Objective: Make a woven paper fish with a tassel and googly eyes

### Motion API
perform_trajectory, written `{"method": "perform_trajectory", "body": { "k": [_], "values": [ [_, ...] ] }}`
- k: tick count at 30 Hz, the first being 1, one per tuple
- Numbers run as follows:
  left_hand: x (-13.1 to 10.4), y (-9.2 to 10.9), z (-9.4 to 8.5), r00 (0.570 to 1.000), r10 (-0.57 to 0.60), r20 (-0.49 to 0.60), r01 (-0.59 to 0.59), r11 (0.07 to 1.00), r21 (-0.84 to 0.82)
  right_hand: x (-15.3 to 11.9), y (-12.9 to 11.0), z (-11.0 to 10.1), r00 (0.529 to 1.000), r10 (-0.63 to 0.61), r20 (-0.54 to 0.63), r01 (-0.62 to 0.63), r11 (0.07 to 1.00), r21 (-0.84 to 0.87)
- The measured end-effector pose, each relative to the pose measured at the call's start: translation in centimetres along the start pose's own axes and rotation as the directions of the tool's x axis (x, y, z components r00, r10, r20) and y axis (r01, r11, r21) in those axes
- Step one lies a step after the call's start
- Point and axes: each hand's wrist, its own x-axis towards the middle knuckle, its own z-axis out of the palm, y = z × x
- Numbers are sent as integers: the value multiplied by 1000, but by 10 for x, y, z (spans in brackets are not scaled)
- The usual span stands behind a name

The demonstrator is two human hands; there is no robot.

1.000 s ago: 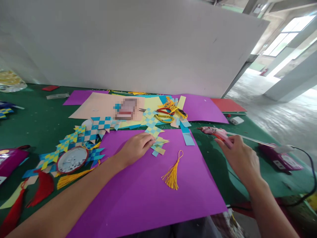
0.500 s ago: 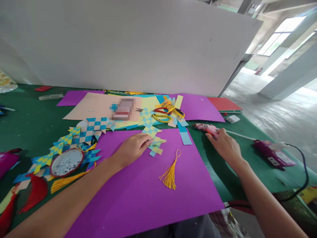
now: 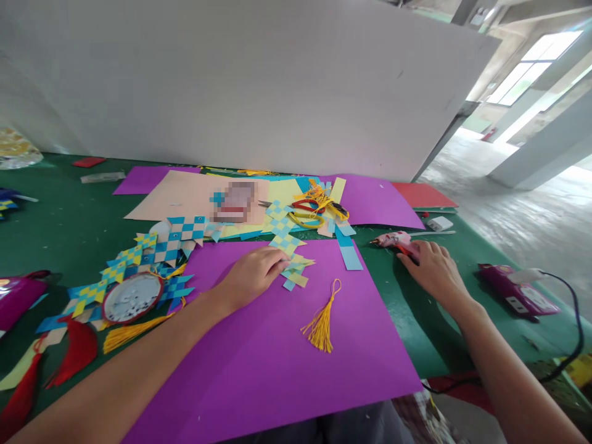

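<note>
My left hand (image 3: 254, 274) is closed in a pinch on the lower end of a woven yellow and light-blue paper piece (image 3: 283, 233), over the purple sheet (image 3: 259, 370). On the right, my right hand (image 3: 432, 265) rests around the handle of a pink glue gun (image 3: 392, 239) lying on the green table, its nozzle pointing left. A yellow tassel (image 3: 321, 324) lies on the purple sheet between my hands. Near my right hand a clear glue stick (image 3: 432, 233) sits behind the gun.
Woven paper pieces (image 3: 139, 253), a round dish of small eyes (image 3: 132, 300) and red tassels (image 3: 76, 351) lie at left. Scissors (image 3: 308, 213) sit on paper at the back. A purple power strip (image 3: 518, 290) with a black cable is at right. A white board (image 3: 240, 80) stands behind.
My right hand and the glue gun have shifted slightly right, and the gun's handle is more covered by the hand. My left hand still pinches the woven piece.
</note>
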Motion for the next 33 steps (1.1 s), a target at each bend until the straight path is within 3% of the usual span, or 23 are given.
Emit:
{"method": "perform_trajectory", "body": {
  "k": [2,4,6,9,12,16,20,22,24,27,30,33],
  "values": [
    [0,0,0,1000,-3,3,3,1000,2,-10,-18,-13,994,-75,-85,77,997,20],
    [0,0,0,1000,-2,0,2,1000,7,-25,-46,-30,957,-234,-171,259,955,142],
    [0,-1,0,1000,-4,0,4,1000,13,-41,-77,-47,882,-439,-171,471,836,281],
    [0,-2,1,1000,-12,8,12,1000,20,-63,-117,-66,763,-637,-107,627,690,362],
    [0,-2,1,1000,-14,12,13,1000,27,-76,-137,-73,688,-721,-87,716,653,247],
    [0,-1,1,1000,0,6,0,1000,17,-78,-139,-65,652,-750,-110,757,636,149],
    [-1,-3,3,1000,15,4,-15,1000,10,-78,-135,-58,679,-720,-144,720,614,324],
    [-1,-4,4,1000,12,3,-12,1000,21,-80,-134,-58,744,-650,-158,633,608,479],
    [-1,-4,4,1000,10,1,-10,1000,28,-82,-135,-62,839,-527,-131,478,601,641],
    [-2,-4,4,1000,8,3,-8,1000,30,-83,-140,-69,935,-354,9,193,530,826],
    [-2,-3,4,1000,1,17,-2,999,40,-80,-149,-72,959,-245,145,-16,464,886],
    [-2,-3,4,1000,-2,24,1,999,45,-77,-160,-70,958,-237,159,-28,475,879]
  ]
}}
